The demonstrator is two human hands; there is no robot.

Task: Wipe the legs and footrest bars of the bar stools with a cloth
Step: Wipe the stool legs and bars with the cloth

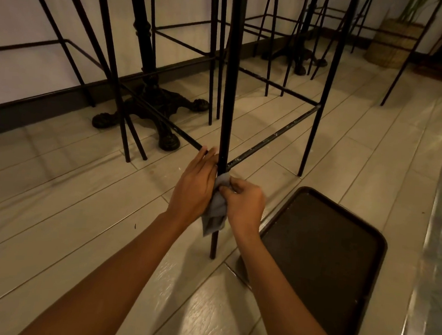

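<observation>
Limp cloth [218, 206] is pinched round the stiff stool leg [230, 88] by the right hand [243, 203], 3 o'clock. Left hand [194, 189] is laid flat, 9 o'clock.

cloth [218, 206]: plain grey
stool leg [230, 88]: black
footrest bar [272, 138]: black with little white specks
tray [321, 259], at 4 o'clock: dark brown
floor [80, 196]: pale beige tiles
basket [390, 46], at 1 o'clock: tan, woven

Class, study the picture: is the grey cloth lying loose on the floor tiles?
No, the grey cloth is held against the stool leg, pinched by the right hand, above the foot of the leg.
</observation>
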